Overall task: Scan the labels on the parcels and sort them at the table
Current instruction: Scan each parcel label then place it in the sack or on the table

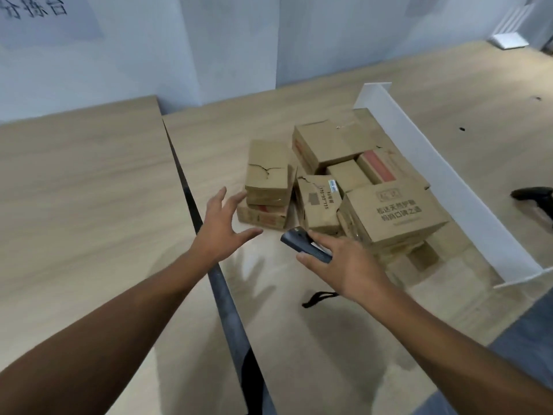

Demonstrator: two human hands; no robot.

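Several brown cardboard parcels are piled on the right-hand table, against a white divider. My left hand [221, 226] hovers with fingers spread just left of the leftmost stack, whose upper box [267, 172] has a torn top. A dark handheld scanner [305, 245] is held in my right hand [344, 265], its front end pointing toward a small box with a printed label [318, 202]. A black wrist strap [317, 298] dangles below that hand. The nearest large box [395, 214] carries printed characters.
Two wooden tables meet at a dark gap [206, 241] running under my left forearm. The white divider [443, 178] stands right of the pile. Another black scanner [535, 199] lies beyond it at the right edge. A paper sign [36, 10] hangs on the wall.
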